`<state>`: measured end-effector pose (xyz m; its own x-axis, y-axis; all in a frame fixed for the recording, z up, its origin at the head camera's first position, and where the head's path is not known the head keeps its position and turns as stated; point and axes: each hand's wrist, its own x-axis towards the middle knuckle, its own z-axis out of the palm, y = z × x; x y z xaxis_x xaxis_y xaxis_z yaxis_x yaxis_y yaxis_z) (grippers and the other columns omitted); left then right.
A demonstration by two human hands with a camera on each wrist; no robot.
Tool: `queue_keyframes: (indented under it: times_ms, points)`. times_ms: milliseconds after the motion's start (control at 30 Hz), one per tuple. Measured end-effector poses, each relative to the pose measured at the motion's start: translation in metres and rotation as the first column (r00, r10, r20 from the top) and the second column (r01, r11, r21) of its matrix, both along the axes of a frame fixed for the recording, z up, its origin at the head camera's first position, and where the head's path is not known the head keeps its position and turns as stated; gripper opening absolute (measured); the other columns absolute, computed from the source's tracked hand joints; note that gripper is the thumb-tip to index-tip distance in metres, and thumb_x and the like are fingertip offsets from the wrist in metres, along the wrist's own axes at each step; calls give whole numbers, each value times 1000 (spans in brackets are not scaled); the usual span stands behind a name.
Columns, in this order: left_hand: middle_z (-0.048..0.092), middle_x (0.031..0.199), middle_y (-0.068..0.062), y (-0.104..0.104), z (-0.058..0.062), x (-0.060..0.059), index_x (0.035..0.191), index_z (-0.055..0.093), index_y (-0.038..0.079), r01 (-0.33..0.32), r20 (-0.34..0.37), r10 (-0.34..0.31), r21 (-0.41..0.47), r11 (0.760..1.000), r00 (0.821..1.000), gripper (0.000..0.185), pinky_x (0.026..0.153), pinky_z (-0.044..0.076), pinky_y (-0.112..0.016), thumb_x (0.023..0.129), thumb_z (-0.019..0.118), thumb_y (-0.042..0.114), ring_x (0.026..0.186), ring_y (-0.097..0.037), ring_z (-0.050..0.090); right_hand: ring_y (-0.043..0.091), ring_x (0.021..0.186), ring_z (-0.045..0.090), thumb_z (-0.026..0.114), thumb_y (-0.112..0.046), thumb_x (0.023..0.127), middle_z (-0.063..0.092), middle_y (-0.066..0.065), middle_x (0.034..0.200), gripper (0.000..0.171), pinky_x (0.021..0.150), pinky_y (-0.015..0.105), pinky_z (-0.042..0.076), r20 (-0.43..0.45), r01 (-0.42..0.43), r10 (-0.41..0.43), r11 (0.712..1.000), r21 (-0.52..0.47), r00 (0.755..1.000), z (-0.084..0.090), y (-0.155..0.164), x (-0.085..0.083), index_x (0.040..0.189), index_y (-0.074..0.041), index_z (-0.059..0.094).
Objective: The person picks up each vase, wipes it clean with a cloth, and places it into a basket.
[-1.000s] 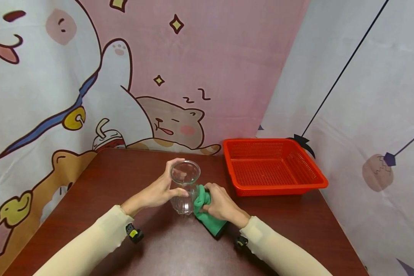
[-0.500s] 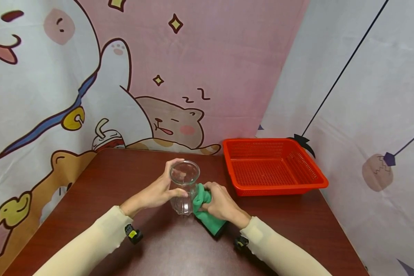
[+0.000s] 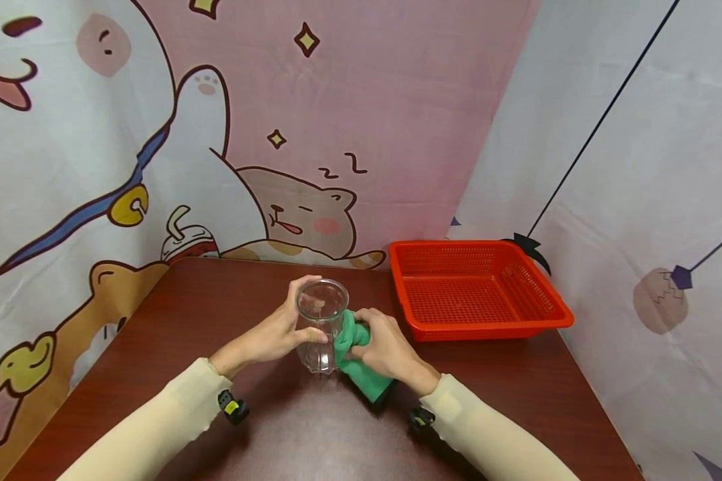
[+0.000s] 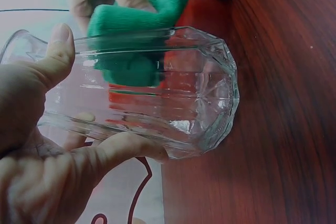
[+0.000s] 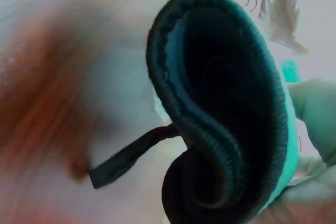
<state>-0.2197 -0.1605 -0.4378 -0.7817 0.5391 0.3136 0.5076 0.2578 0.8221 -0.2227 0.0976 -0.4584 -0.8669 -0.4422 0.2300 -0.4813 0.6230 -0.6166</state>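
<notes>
Near the table's middle, my left hand (image 3: 279, 331) grips a clear glass vase (image 3: 321, 357) with a flared rim and a ribbed body. Its thumb and fingers lie around opposite sides of the glass, as the left wrist view shows. On the vase's right side, my right hand (image 3: 388, 347) holds a bunched green cloth (image 3: 367, 381) up against the outer wall. That cloth's black edge (image 5: 157, 40) is folded into a curl in the right wrist view, where a dark hanging loop (image 5: 131, 158) sticks out. Most of the right fingertips are hidden by the cloth.
A red plastic basket (image 3: 418, 331) with perforated walls stands at the table's back right. The dark reddish-brown table (image 3: 216, 294) is backed by a printed cartoon curtain (image 3: 409, 120), which also runs along both sides.
My right hand and the green cloth have shifted slightly up along the vase's side. The left hand and the vase stay in nearly the same place.
</notes>
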Motion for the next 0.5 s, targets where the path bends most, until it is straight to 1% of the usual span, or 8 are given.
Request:
queue_keyframes:
  times_ms: [267,500]
  points:
    - [46,146,-16,0,1,1,159,8,16,4,-9,-4,0,1000,1000,100,105,42,-59,90,80,12,137,-34,48,13,91,60,94,-23,76,65,-5,109,51,81,31,53,-18,-18,17,999,-39,1000,10,0,-1,120,-14,70]
    - [48,144,-19,0,0,1,159,8,12,19,-20,-19,21,1000,1000,100,106,40,-61,90,80,9,136,-36,47,11,93,62,93,-24,78,67,-7,113,51,82,31,54,-63,-25,18,993,-115,998,19,1,-2,123,-16,71]
